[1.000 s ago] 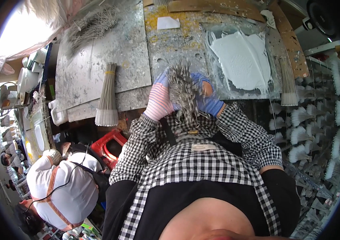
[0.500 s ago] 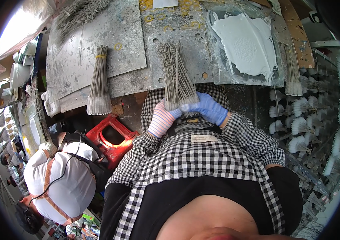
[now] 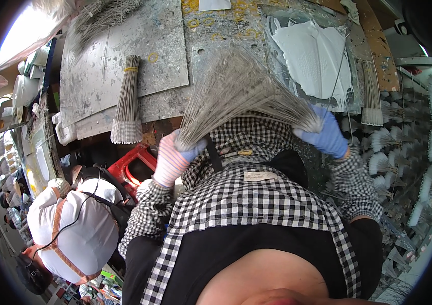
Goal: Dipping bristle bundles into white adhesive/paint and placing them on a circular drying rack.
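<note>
A loose bundle of thin grey rods (image 3: pixel 239 76) is splayed over the middle of the worktop's (image 3: pixel 170 101) near edge, one bunched end grasped by the left hand (image 3: pixel 173 157), the other by the right hand (image 3: pixel 328 134). Splitting or fanning is apparently in hand; firm, even grips seem called for next.
</note>
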{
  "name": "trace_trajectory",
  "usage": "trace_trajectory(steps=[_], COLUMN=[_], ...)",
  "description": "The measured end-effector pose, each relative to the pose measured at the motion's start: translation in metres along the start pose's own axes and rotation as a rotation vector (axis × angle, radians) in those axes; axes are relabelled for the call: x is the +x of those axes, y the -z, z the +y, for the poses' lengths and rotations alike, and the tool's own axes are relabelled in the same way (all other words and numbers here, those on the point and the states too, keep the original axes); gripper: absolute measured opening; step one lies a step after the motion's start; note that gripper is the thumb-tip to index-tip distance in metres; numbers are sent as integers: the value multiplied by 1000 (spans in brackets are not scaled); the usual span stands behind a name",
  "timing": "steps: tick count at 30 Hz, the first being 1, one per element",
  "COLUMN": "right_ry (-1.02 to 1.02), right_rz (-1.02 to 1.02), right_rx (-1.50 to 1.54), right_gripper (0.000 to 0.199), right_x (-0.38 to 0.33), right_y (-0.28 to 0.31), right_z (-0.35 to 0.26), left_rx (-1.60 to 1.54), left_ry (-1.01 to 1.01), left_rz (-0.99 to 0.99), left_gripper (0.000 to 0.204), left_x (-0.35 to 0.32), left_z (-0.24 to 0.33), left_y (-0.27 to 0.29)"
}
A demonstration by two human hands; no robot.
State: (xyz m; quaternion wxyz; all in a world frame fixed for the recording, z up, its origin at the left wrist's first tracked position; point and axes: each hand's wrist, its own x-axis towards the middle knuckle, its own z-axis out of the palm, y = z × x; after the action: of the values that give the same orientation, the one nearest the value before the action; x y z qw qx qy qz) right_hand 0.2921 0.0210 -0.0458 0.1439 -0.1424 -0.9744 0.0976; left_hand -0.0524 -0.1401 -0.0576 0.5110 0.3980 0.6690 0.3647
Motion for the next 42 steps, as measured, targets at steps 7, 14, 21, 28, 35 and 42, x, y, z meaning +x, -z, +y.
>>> trace_trajectory(steps=[7, 14, 21, 28, 35, 42], right_ry=[-728, -574, -679, -717, -477, -979], right_rz=[428, -41, 404, 811, 697, -84], right_rx=[1346, 572, 1186, 1082, 850, 1367], right_gripper=[17, 42, 16, 25, 25, 63], right_x=[68, -1, 81, 40, 67, 60], right_y=[-82, 37, -25, 45, 14, -108], right_z=[-89, -12, -69, 31, -30, -71], left_rx=[-1041, 605, -582, -105, -74, -341], left_ry=[181, -225, 31, -144, -364, -43], left_rz=[-246, 154, 3, 404, 555, 88], left_gripper=[29, 23, 28, 16, 23, 21], left_x=[4, -42, -20, -49, -12, 26], left_z=[27, 48, 42, -18, 26, -50], left_y=[-63, 62, -52, 17, -3, -91])
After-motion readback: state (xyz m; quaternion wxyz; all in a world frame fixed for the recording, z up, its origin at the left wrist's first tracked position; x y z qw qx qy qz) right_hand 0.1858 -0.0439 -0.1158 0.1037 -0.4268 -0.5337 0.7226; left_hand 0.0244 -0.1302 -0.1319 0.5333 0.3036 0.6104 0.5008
